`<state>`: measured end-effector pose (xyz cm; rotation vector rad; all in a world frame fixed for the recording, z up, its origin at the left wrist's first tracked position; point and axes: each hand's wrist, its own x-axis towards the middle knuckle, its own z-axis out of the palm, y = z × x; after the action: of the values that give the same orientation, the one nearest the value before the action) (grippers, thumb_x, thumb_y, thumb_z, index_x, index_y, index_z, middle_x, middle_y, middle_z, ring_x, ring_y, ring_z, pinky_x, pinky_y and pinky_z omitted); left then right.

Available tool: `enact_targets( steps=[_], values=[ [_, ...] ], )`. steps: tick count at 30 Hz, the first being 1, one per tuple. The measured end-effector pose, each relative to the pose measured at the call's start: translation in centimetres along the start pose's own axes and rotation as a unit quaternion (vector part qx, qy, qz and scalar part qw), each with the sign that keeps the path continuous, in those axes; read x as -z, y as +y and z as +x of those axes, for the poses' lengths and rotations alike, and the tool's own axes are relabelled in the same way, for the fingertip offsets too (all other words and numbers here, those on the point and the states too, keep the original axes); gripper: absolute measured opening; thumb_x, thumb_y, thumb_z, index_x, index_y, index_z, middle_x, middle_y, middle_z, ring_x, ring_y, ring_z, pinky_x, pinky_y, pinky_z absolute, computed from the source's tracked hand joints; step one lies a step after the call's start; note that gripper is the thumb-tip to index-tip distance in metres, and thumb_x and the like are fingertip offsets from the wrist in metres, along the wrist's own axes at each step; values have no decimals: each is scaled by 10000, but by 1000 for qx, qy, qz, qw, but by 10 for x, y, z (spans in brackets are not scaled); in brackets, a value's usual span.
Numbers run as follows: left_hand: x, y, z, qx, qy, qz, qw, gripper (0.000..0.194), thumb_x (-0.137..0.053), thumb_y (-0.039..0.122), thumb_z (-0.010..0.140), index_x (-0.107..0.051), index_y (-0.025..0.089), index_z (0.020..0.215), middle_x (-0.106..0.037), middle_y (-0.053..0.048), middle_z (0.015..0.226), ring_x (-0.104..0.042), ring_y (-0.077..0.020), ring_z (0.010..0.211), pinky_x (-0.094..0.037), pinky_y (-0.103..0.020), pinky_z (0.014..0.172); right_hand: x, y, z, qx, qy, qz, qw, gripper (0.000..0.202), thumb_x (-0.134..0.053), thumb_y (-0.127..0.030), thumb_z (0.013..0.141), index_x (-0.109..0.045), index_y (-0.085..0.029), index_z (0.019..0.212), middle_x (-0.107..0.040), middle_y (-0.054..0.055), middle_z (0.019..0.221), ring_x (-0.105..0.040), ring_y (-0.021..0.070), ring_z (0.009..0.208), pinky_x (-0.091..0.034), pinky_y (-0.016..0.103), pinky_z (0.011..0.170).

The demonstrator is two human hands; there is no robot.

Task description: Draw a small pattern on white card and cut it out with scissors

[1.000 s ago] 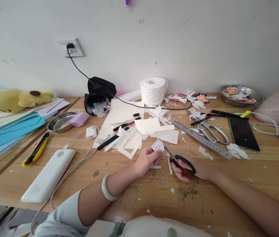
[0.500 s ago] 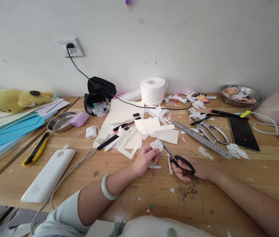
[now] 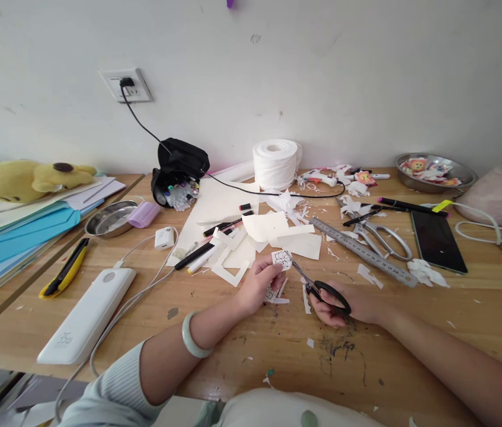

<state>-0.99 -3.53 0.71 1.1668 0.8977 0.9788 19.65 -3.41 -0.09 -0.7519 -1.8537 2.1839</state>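
My left hand point(image 3: 262, 286) pinches a small white piece of paper point(image 3: 281, 260) that bears a black line drawing. A pair of black-handled scissors point(image 3: 306, 277) is held in my right hand point(image 3: 333, 305), with fingers through the loops. The blade tips meet the paper's right edge; whether the blades are parted I cannot tell. Below my left hand, another drawn piece point(image 3: 271, 293) and narrow paper strips point(image 3: 280, 300) show on the wooden table point(image 3: 233, 367). One more thin strip point(image 3: 306, 299) lies between my hands.
Ahead lie paper sheets point(image 3: 295, 242), markers point(image 3: 197, 254) and a steel ruler point(image 3: 361, 251). Larger scissors point(image 3: 386, 236) and a phone point(image 3: 438, 240) are at right. A power bank point(image 3: 86, 317) and a yellow cutter point(image 3: 64, 270) sit at left. A tissue roll point(image 3: 275, 166) stands by the wall.
The small paper in my left hand has turned slightly, and its drawing shows at a different angle by the blades. The right hand stays nearly in place.
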Motion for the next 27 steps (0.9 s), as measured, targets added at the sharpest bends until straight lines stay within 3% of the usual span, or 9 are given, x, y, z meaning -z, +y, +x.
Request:
enact_targets(
  steps=[6, 11, 16, 27],
  values=[
    [2, -4, 2, -14, 19, 8, 1000, 342, -369, 429, 801, -418, 185, 567, -408, 33, 455, -356, -96, 438, -297, -256, 498, 3, 8, 1, 13, -5, 11, 1000, 544, -352, -728, 784, -361, -195, 674, -432, -62, 450, -285, 56, 360, -209, 220, 386],
    [-2, -3, 1, 12, 40, 6, 999, 316, -413, 406, 761, -411, 185, 536, -408, 33, 446, -360, -92, 431, -285, -250, 485, 4, 13, 3, 45, -7, 48, 998, 535, -338, -711, 802, -380, -189, 698, -415, -71, 468, -298, 57, 368, -235, 215, 395],
    [-7, 3, -1, 36, 21, 22, 999, 314, -443, 375, 737, -418, 179, 493, -406, 29, 431, -363, -90, 435, -278, -241, 471, 4, 15, 2, 54, 3, 64, 996, 507, -296, -668, 848, -379, -187, 712, -416, -75, 480, -296, 55, 377, -258, 212, 420],
    [-7, 5, -1, 44, -5, 54, 998, 351, -446, 390, 744, -423, 175, 467, -439, 15, 426, -380, -90, 441, -295, -235, 485, 4, 15, 3, 43, -2, 65, 997, 523, -304, -693, 824, -385, -185, 726, -425, -73, 491, -307, 55, 377, -253, 211, 412]
  ],
)
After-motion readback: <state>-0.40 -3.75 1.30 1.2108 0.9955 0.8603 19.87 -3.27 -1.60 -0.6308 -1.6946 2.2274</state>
